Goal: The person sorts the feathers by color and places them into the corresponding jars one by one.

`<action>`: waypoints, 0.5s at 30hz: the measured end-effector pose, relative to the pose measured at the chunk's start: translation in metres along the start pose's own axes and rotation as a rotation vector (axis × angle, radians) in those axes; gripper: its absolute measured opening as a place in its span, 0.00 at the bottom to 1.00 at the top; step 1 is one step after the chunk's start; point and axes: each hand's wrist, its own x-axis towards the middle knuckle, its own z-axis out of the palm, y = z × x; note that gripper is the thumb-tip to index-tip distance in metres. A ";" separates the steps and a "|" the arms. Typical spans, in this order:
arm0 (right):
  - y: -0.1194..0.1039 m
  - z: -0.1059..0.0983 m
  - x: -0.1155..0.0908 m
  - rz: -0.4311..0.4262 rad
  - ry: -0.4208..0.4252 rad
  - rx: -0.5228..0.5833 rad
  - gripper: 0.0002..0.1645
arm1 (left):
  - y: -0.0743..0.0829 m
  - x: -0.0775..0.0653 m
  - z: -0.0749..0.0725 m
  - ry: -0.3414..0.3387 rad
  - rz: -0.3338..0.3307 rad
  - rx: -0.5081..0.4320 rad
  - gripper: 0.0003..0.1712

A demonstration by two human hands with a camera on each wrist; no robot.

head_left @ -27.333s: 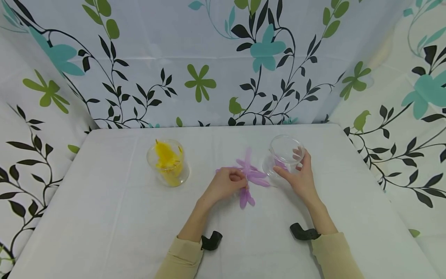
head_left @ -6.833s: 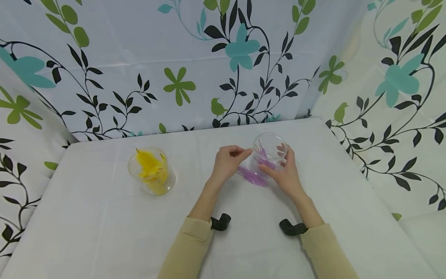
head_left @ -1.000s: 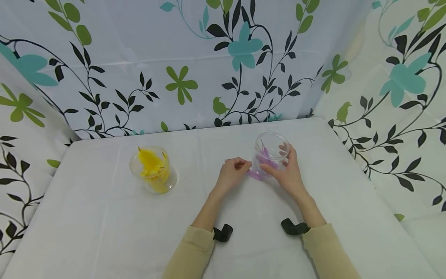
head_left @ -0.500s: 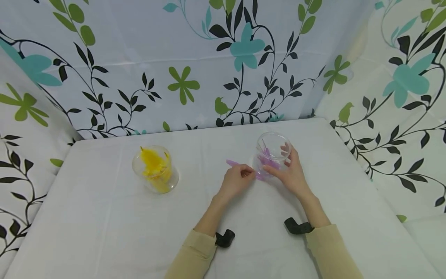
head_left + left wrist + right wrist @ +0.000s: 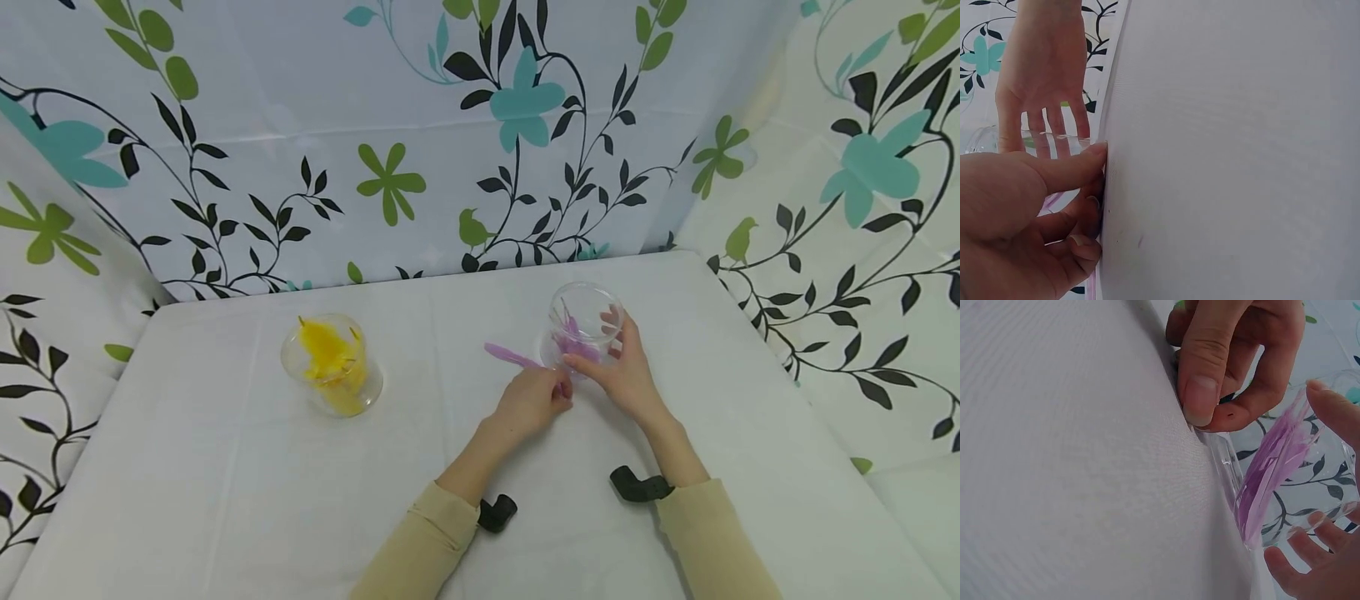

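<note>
My right hand point(image 5: 630, 371) holds a clear cup point(image 5: 588, 304) upright on the white table, thumb on one side and fingers round the other. Several purple feathers point(image 5: 1272, 469) lie inside it, their thin quills leaning to the rim. Just in front of the cup, my left hand point(image 5: 531, 400) is down at the tabletop, thumb and forefinger pinched together. A loose purple feather point(image 5: 510, 356) lies behind that hand, its quill end running under the fingers. A pale tip shows at the pinch in the right wrist view; most of the quill is hidden.
A second clear cup point(image 5: 371, 392) stands to the left, filled with yellow feathers point(image 5: 326, 350). The white tabletop point(image 5: 300, 500) ends at a back edge against a leaf-patterned curtain point(image 5: 300, 100). Dark wrist mounts point(image 5: 641, 485) stick out near both sleeves.
My left hand has moved right and nearer me, to the front of the cup, baring the loose feather behind it. The right hand keeps holding its cup in place.
</note>
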 end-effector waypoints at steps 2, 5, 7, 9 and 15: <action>0.000 0.000 0.001 -0.001 -0.001 -0.007 0.63 | 0.001 -0.001 -0.001 -0.006 0.018 0.030 0.02; 0.000 0.000 0.001 -0.006 -0.002 -0.008 0.63 | 0.001 -0.003 -0.001 -0.018 0.044 0.078 0.04; 0.000 0.000 0.001 -0.007 -0.004 -0.008 0.63 | 0.002 -0.005 -0.002 -0.025 0.058 0.106 0.06; 0.000 0.000 0.001 -0.005 -0.004 -0.007 0.63 | 0.002 -0.007 -0.003 -0.033 0.068 0.121 0.07; 0.000 0.001 0.001 0.004 -0.001 -0.008 0.62 | -0.001 -0.017 -0.008 -0.015 0.034 0.061 0.09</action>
